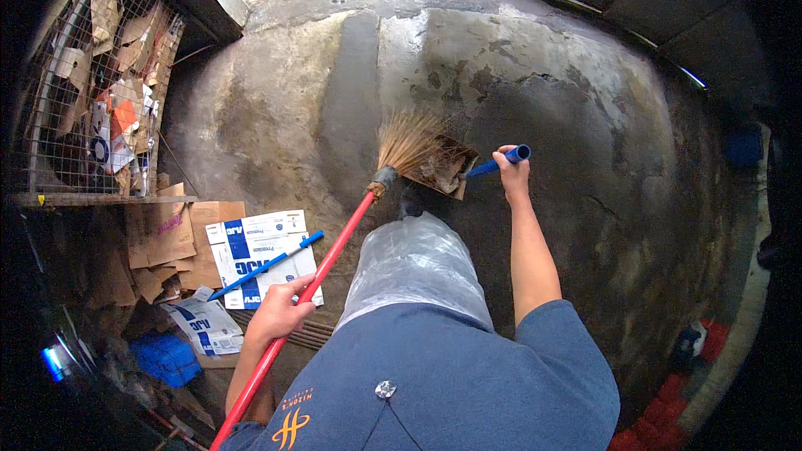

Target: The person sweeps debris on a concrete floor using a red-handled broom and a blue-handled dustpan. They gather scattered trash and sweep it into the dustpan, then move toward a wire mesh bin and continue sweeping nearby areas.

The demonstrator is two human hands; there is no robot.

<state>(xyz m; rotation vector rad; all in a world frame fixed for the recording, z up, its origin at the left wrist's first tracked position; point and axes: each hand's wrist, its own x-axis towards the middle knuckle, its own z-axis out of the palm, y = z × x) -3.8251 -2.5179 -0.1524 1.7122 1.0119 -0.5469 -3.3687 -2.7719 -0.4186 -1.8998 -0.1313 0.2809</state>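
My left hand (280,311) is closed round the red pole of a stick broom (341,240). The broom's straw bristles (404,144) spread over the left side of a dustpan (436,169), hiding part of it. My right hand (514,174) grips the blue handle (496,162) of that dustpan, which rests on the stained concrete floor. What lies inside the pan is too dark to make out clearly. Below the broom head, clear plastic sheeting (418,263) covers my lower body.
At the upper left stands a wire cage (100,92) with torn cardboard in it. Flattened cardboard (159,234), a white printed carton (267,234) with a blue stick (263,269) across it, and a blue bundle (165,357) lie to the left. Red objects (664,413) line the lower right.
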